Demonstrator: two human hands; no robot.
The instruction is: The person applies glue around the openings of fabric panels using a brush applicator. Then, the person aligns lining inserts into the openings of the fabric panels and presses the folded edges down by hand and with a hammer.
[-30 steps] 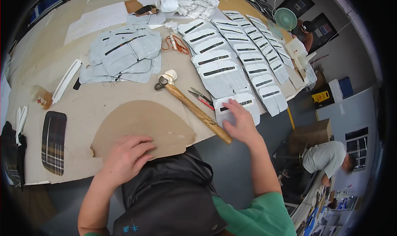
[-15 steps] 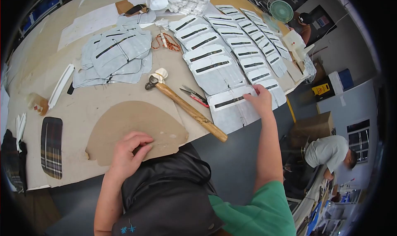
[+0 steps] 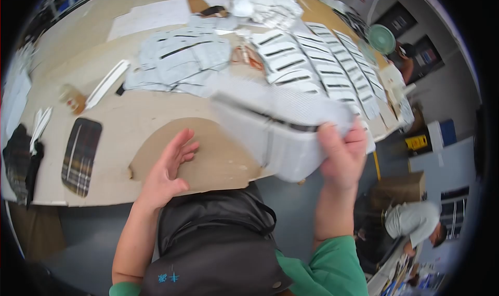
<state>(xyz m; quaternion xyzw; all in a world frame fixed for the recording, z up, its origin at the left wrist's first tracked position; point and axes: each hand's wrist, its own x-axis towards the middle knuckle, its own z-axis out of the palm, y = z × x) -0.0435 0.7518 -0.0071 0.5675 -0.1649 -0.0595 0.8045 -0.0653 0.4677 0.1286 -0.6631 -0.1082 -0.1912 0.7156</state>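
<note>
My right hand (image 3: 343, 153) grips the right edge of a pale grey fabric piece (image 3: 291, 135) with a dark strip across it. The piece is lifted and blurred by motion, and its left part hangs over the brown card template (image 3: 218, 150). My left hand (image 3: 174, 166) is raised over the left part of the template, with thumb and fingers apart and nothing between them. The hammer and snips are hidden behind the lifted piece.
A pile of grey pieces (image 3: 182, 57) lies beyond the template, with rows of strip-marked pieces (image 3: 332, 62) to the right. At left are a plaid piece (image 3: 82, 158), a jar (image 3: 73, 99) and white strips (image 3: 106, 84). A co-worker (image 3: 416, 220) bends over at right.
My right hand has taken hold of the nearest grey piece, lifted it off the table's right part and brought it leftward. My left hand has risen from the template and opened.
</note>
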